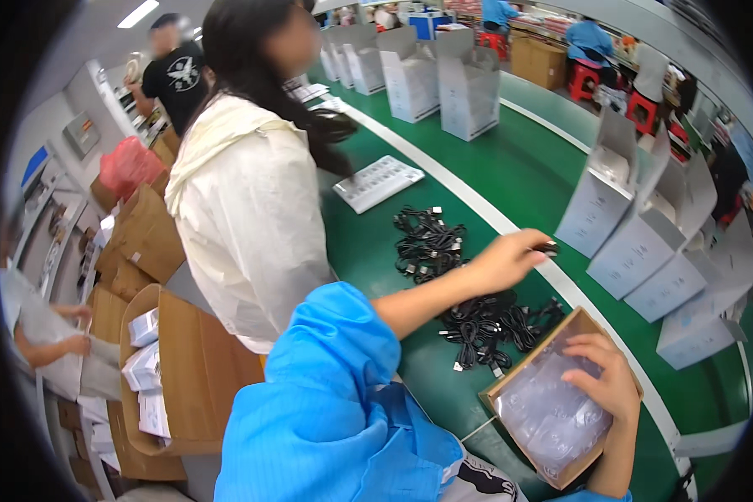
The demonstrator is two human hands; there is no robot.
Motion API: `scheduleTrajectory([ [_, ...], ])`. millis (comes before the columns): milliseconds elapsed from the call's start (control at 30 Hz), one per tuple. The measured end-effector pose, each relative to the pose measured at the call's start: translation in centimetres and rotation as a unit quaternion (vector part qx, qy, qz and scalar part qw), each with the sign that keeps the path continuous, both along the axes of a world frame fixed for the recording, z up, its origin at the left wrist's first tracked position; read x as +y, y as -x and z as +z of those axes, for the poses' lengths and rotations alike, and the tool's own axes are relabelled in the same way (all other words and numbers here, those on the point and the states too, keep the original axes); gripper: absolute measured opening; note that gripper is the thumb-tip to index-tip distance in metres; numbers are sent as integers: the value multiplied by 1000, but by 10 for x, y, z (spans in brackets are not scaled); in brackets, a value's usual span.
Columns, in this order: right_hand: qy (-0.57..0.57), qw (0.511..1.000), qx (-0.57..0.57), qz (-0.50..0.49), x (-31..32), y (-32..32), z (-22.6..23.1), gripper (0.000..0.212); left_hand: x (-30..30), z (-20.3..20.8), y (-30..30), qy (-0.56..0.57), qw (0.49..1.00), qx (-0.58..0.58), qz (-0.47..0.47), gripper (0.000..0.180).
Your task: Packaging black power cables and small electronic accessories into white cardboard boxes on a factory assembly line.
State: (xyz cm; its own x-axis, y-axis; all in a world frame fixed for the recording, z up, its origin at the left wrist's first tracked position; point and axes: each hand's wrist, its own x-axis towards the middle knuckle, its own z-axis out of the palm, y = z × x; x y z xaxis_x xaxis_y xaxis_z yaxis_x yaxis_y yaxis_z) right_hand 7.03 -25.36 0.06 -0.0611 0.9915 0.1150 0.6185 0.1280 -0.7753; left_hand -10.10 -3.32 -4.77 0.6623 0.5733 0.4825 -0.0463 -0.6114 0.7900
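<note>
My left hand [506, 261] reaches out over the table, its fingers closed on a small dark thing [547, 248] that I cannot make out further. Beneath that forearm lie heaps of coiled black cables [427, 243] with metal plugs. My right hand [607, 372] rests with fingers apart over clear plastic bags [552, 410]. These fill a shallow brown cardboard box [499, 391] at the near right of the table.
Open white boxes [598, 197] stand along the right and far side of the green table [527, 192]. A white tray [379, 183] lies beyond the cables. A person in a white jacket [243, 209] stands at my left, beside a large carton [197, 368] holding white boxes.
</note>
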Motion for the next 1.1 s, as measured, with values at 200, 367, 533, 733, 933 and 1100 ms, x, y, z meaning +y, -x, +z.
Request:
scheduleTrajectory([
  [200, -17, 999, 40, 1, 6, 1, -2, 23, -39, 14, -37, 65, 990, -67, -108, 27],
  [367, -57, 991, 116, -43, -2, -2, -2, 18, -67, 34, -53, 241, 940, -115, -213, 29],
  [533, -77, 968, 119, -205, 12, 7, -6, 9, -57, 34, -46, 324, 925, -90, -174, 35],
  [733, -197, 965, 116, -128, 24, -13, -22, 8, -52, 34, -46, 397, 894, -85, -191, 34],
  [933, -86, 919, 310, -229, 9, -10, -6, 10, -75, 36, -47, 348, 912, -22, -217, 42],
  [1100, -31, 908, 347, -232, 8, -7, -7, 13, -82, 36, -34, 13, 994, -86, -73, 43],
])
